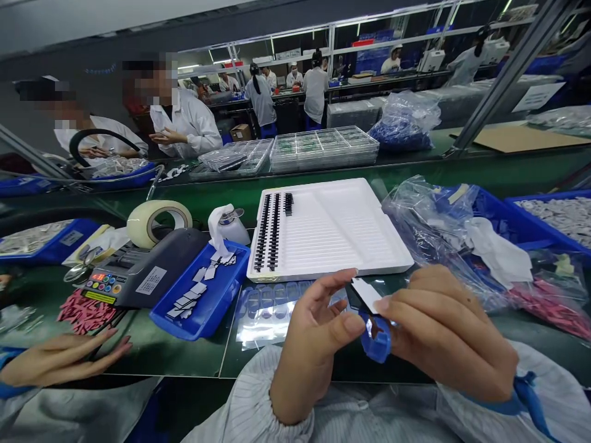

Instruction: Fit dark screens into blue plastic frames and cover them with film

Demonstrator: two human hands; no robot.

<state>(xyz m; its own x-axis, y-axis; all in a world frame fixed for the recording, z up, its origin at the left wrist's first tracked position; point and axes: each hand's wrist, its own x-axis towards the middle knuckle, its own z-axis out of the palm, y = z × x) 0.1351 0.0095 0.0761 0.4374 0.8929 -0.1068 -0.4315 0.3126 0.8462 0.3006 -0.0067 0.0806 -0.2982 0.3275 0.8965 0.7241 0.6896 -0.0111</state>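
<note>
Above the near edge of the bench, my left hand (318, 329) holds a small flat black piece (354, 300) between thumb and fingers. A white card-like piece (367, 295) lies along the black one, and the fingertips of my right hand (447, 332) are closed on it. Just below hangs a blue plastic ring-shaped piece (377, 341), touching my fingers; which hand carries it is unclear. Beyond my hands lies a white foam tray (337, 234) with rows of small black parts (273, 234) at its left side.
Left of the tray are a blue bin (184, 329) with white labels, a tape dispenser (148, 277), a tape roll (159, 221) and pink pieces (85, 311). Plastic bags (425, 227) lie right. A co-worker's hand (60, 360) is at far left. Clear trays (323, 151) stand behind.
</note>
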